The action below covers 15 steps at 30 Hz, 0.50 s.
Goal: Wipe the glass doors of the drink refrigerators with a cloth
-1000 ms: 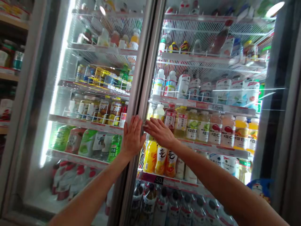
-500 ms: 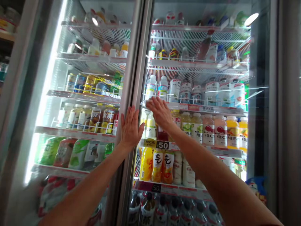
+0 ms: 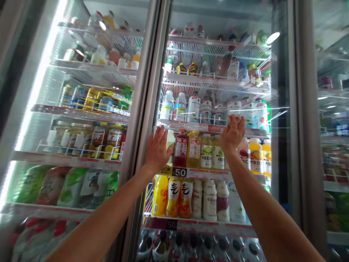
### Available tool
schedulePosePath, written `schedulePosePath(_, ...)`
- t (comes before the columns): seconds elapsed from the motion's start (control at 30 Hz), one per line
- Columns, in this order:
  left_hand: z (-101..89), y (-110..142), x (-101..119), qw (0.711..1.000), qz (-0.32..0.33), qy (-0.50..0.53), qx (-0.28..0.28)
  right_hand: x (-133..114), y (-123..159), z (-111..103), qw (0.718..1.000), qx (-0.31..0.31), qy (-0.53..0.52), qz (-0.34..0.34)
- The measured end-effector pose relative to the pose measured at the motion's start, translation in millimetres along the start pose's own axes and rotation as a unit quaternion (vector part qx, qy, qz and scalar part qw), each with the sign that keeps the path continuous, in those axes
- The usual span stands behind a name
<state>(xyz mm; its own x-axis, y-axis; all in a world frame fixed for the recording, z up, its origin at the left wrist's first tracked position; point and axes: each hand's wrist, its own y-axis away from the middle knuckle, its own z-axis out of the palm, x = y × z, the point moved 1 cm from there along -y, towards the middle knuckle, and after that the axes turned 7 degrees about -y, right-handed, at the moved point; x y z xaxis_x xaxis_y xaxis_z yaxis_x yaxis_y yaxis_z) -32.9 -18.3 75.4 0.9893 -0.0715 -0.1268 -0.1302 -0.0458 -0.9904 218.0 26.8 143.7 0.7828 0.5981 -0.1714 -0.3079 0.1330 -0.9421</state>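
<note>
My left hand (image 3: pixel 158 149) lies with its fingers outstretched on the glass door (image 3: pixel 218 22), just right of the metal door frame (image 3: pixel 156 54). The red-labelled bottle (image 3: pixel 180 149) shows beside it, behind the glass. My right hand (image 3: pixel 233 133) is raised at the glass farther right, its fingers bent together. A small pale patch shows at its fingertips; what it is, I cannot make out. Bottles with cherry labels (image 3: pixel 244 150) and orange juice bottles (image 3: pixel 256 151) stand on the shelf behind that hand.
A second cooler door (image 3: pixel 89 36) is on the left, with cans (image 3: pixel 79 96) and several bottles behind it. A dark frame post (image 3: pixel 302 109) stands at the right, and more shelves show beyond it. Light reflections lie across the glass.
My right hand has moved from beside my left hand up and then far to the right across the glass. My left hand stays near the door frame. The view has shifted right.
</note>
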Motion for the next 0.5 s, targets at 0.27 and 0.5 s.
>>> schedulePosePath(0.27,19.1,-0.8,6.8,0.999,-0.042,-0.017,0.011,-30.3,60.3,4.1,0.944,-0.21,-0.031,-0.254)
schedulePosePath(0.5,17.5,-22.9,9.3,1.0,-0.024,-0.014,0.003,20.3,-17.6,-3.0,1.0,-0.011,-0.006,-0.013)
